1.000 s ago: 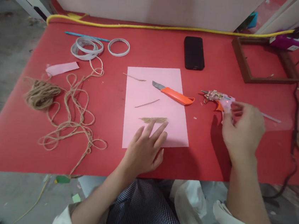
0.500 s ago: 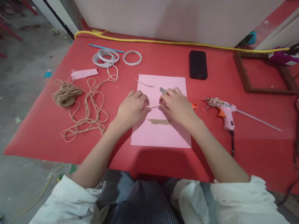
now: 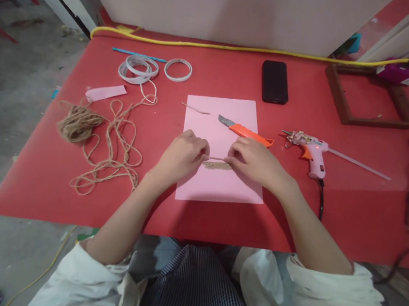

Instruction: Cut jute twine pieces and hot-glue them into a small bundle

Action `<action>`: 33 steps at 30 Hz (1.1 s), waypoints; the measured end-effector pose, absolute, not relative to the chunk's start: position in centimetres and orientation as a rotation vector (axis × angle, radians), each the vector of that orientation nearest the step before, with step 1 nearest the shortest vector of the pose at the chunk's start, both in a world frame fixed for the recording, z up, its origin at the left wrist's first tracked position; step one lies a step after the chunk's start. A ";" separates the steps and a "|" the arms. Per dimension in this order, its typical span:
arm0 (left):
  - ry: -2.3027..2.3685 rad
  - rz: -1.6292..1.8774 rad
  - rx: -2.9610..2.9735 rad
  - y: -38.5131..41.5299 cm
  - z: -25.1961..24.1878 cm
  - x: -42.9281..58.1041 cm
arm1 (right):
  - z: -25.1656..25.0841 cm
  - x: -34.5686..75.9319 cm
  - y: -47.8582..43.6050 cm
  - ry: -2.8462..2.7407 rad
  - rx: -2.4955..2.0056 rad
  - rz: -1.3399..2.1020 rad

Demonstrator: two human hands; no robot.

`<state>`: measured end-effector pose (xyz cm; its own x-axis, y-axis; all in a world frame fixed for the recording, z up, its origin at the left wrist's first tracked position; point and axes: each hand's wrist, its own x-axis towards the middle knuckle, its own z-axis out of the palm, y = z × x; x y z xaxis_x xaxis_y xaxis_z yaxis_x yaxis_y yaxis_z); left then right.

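Between my hands a short piece of jute twine [image 3: 217,159] is stretched level, one end pinched by each. My left hand [image 3: 186,153] is closed on its left end and my right hand [image 3: 253,159] on its right end. Just below lies a flat strip of jute pieces [image 3: 216,166] set side by side on the pink paper [image 3: 219,188]; my right fingers partly cover its right end. An orange utility knife [image 3: 246,131], blade out, lies beyond my right hand. Another loose twine piece [image 3: 196,109] rests across the paper's upper left edge.
Left are a jute twine bundle [image 3: 78,122], a pink paper scrap [image 3: 105,93], tape rolls [image 3: 138,70] and a blue pen [image 3: 138,54]. Right are a glue gun [image 3: 314,152] with its lit light and cord, a black phone [image 3: 274,82] and a brown wooden frame [image 3: 372,122]. A yellow cable [image 3: 215,47] runs behind.
Both hands have come nearer to me with the twine piece, which now lies close along the top of the jute strip. The utility knife is uncovered. The view has shifted slightly.
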<state>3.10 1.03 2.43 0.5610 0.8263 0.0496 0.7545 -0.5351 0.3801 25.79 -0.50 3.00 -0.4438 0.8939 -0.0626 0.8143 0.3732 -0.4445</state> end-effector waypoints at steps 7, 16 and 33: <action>1.084 0.247 2.684 0.7 2.3 3.0 | 3.2 25.7 -0.2 -2.405 -1.590 0.744; 1.074 0.210 2.877 0.1 2.4 2.9 | 3.1 25.4 0.0 -2.356 -1.621 0.765; 1.596 -0.079 2.617 -7.7 2.4 4.1 | 1.2 25.9 -4.7 -2.231 -1.449 0.487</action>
